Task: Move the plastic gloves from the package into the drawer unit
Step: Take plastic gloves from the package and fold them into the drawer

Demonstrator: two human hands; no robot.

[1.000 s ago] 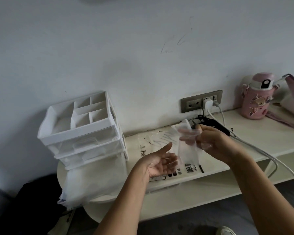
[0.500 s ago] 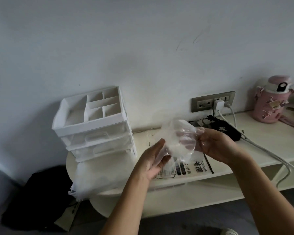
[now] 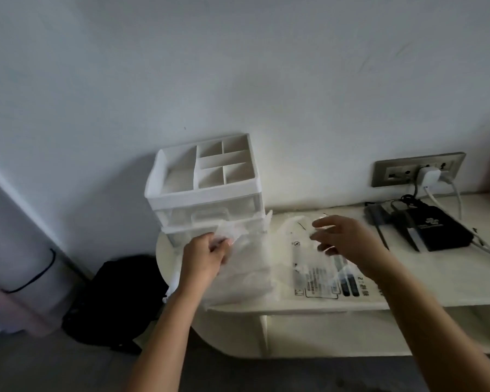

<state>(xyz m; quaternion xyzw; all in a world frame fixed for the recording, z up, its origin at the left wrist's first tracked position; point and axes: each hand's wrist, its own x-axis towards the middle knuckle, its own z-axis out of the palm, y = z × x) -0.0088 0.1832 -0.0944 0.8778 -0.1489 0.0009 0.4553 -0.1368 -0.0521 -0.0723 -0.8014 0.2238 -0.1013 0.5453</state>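
I read the left hand (image 3: pixel 205 260) just in front of the drawer unit (image 3: pixel 207 193), fingers and thumb pinching a crumpled plastic glove (image 3: pixel 232 232) at the unit's lower drawer front. Right of the drawer unit, the right hand (image 3: pixel 344 239) hangs over the printed package (image 3: pixel 317 275), fingers spread and blurred; I cannot tell whether they touch it. A heap of clear plastic (image 3: pixel 246 275) lies on the shelf (image 3: pixel 408 292) directly before the drawer unit.
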